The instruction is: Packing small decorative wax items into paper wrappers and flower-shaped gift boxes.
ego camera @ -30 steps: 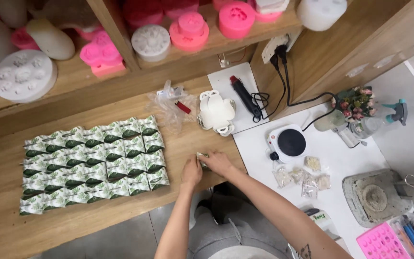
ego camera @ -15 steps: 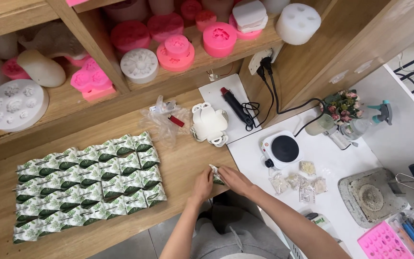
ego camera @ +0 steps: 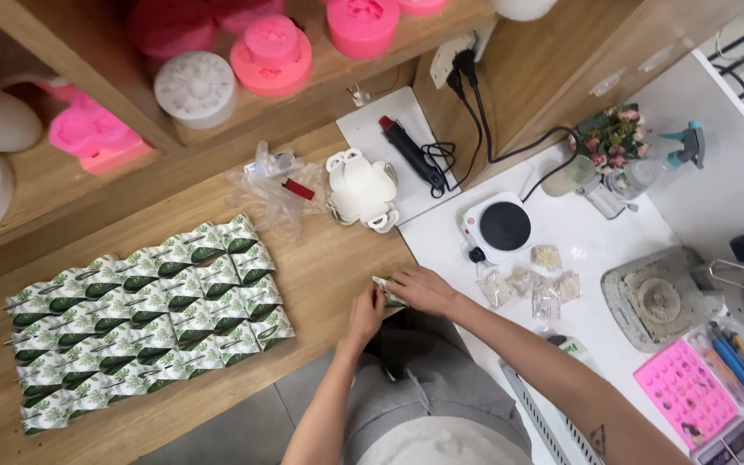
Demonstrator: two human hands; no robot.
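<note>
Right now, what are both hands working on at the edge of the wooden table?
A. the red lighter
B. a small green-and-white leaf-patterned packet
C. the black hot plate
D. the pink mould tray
B: the left hand and right hand meet on a small leaf-patterned packet, apart from the hot plate.

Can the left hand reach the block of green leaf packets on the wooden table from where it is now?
Probably yes. The left hand rests near the table edge, and only bare wood lies between it and the leaf packets. Nothing stands between them, though its fingers seem busy with a small packet.
</note>
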